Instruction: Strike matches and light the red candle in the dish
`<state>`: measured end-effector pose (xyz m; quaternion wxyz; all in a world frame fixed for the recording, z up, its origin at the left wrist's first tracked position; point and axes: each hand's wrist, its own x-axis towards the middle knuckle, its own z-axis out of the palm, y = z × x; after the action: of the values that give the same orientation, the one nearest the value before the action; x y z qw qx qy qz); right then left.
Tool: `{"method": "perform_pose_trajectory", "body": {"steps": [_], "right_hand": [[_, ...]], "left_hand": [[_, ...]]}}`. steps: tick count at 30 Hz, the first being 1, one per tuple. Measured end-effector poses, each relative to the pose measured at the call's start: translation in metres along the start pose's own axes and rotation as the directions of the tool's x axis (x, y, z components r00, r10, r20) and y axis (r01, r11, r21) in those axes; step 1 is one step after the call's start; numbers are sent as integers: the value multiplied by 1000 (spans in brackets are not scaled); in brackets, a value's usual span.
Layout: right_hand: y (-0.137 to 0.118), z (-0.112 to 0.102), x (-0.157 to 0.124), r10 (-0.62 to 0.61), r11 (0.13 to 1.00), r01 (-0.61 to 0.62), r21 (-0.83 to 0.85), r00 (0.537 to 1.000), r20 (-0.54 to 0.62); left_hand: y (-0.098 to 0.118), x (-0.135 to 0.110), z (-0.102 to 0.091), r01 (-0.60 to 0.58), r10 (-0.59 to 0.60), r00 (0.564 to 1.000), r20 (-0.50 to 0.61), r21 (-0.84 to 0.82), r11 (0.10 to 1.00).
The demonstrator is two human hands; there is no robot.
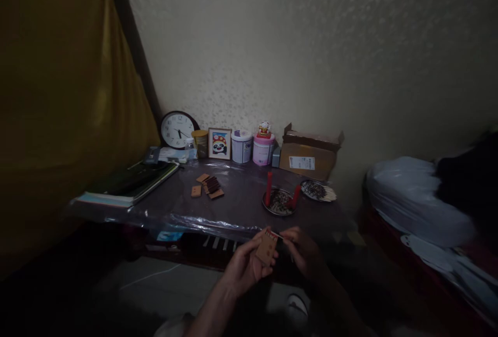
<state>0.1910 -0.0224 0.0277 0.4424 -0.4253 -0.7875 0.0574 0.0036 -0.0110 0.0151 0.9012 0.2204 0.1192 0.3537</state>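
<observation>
My left hand is closed around a brown cardboard matchbox, tilted, with several red match heads showing at its upper end. Close to that end, my right hand pinches a thin dark stick, which looks like a match; whether it touches the box I cannot tell. Beyond my hands, a round metal plate holds dark bits and two red candles: an upright candle and a shorter leaning candle. To its right, another plate carries a pile of matchsticks.
Several flat matchboxes lie on the plastic-covered table. Along the wall stand a clock, a panda picture, a white tin, a pink tin and an open carton. Books lie at left.
</observation>
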Motion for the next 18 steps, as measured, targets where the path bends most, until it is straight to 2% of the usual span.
{"method": "perform_pose_trajectory", "body": {"steps": [4, 7, 13, 15, 18], "right_hand": [[-4, -1, 2, 108, 993, -104, 62, 992, -67], [-9, 1, 2, 215, 969, -204, 137, 974, -71], [-12, 8, 0, 440, 865, -412, 289, 897, -40], [-13, 9, 0, 461, 844, -425, 326, 886, -39], [-17, 11, 1, 437, 852, -395, 343, 898, -51]], "left_hand": [[0, -2, 0, -22, 22, 1000, 4, 7, 1000], [-1, -1, 0, -29, 29, 1000, 11, 20, 999], [-1, 1, 0, -39, 39, 999, 34, -4, 999], [-1, 1, 0, -57, 57, 998, 28, -17, 998], [-1, 2, 1, -99, 100, 995, 3, -45, 994]]}}
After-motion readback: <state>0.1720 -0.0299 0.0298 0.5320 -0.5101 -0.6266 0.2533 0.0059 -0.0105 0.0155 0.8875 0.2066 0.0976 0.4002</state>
